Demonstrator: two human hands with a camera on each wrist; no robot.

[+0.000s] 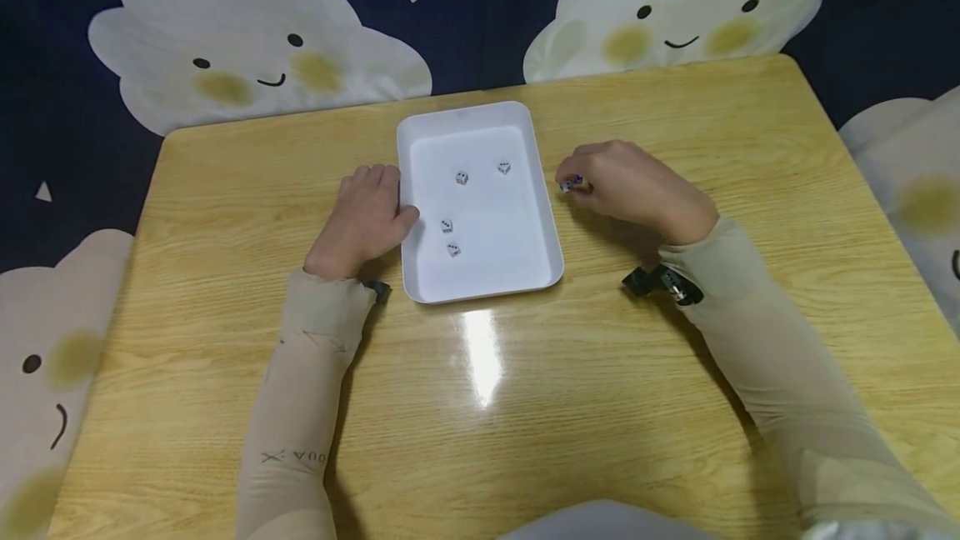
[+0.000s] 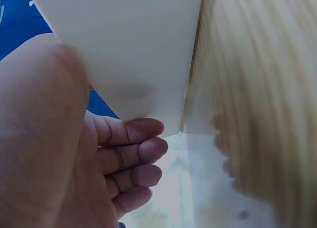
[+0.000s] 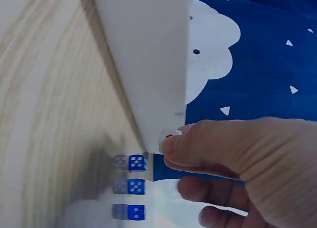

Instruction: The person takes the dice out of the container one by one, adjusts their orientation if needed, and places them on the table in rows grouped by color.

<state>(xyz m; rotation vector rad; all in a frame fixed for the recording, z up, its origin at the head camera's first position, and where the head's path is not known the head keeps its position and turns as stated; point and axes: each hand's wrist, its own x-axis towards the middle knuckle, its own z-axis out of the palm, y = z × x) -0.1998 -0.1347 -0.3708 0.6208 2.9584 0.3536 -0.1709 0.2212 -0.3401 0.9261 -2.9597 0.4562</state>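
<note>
A shallow white tray (image 1: 498, 273) stands on the wooden table with several white dice inside, among them one die (image 1: 504, 167) near the far right and another die (image 1: 453, 249) at the near left. My left hand (image 1: 363, 219) grips the tray's left wall, thumb over the rim and fingers along the outside. Just off the tray's right side, my right hand (image 1: 630, 186) pinches a white die with a red pip (image 3: 171, 135) between thumb and forefinger. Below those fingers, blue dice (image 3: 136, 187) stand in a row on the table by the tray's wall.
The wooden table (image 1: 600, 432) carries the tray near its far edge. Behind it hangs dark blue cloth with smiling clouds (image 1: 262, 40). Dark wrist cameras (image 1: 663, 283) sit at both sleeves. A bright light reflection (image 1: 480, 357) lies in front of the tray.
</note>
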